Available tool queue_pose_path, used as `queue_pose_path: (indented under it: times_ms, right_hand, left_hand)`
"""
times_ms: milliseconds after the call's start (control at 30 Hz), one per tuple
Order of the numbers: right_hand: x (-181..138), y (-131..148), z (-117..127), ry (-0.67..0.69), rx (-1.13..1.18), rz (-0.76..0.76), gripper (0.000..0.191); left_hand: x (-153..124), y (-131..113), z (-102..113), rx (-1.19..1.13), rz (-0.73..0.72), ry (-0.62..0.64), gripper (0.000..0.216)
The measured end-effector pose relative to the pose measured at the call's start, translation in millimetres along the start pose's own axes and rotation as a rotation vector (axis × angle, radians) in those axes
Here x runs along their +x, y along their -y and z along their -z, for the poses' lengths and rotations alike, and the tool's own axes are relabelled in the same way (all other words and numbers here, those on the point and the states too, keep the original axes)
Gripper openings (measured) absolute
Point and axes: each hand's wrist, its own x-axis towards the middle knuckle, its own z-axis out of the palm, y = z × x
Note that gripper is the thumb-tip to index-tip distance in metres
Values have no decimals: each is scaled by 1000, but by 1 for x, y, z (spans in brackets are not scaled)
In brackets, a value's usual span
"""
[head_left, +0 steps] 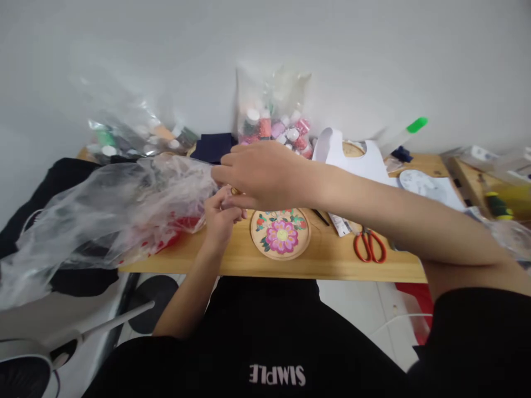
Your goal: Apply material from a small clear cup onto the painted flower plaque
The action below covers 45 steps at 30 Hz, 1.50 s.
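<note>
My right hand [265,174] reaches across from the right, back up, with its fingers curled down over my left hand [222,218]. The left hand's fingers are bent closed just below it. A small gold-coloured round piece [235,191] shows between the two hands; its kind is not clear. Fingers cover whatever else they grip. Right below the hands lies a round wooden disc [259,249], painted with a pink flower [282,236] and green leaves. My right hand and wrist hide its upper part.
A crumpled clear plastic bag [120,204] spreads left of the hands. Orange-handled scissors [369,247] lie to the right by the table's front edge [323,268]. Bags of small jars [290,132] and a white paper piece [336,152] stand at the back.
</note>
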Motion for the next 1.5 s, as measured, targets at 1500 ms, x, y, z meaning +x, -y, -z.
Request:
queue_pose_path:
  times_ms: [1500]
  right_hand:
    - [-37,-50,-171,-432,1287,-548,25]
  left_hand:
    - [-32,-5,13,-120,101,46,9]
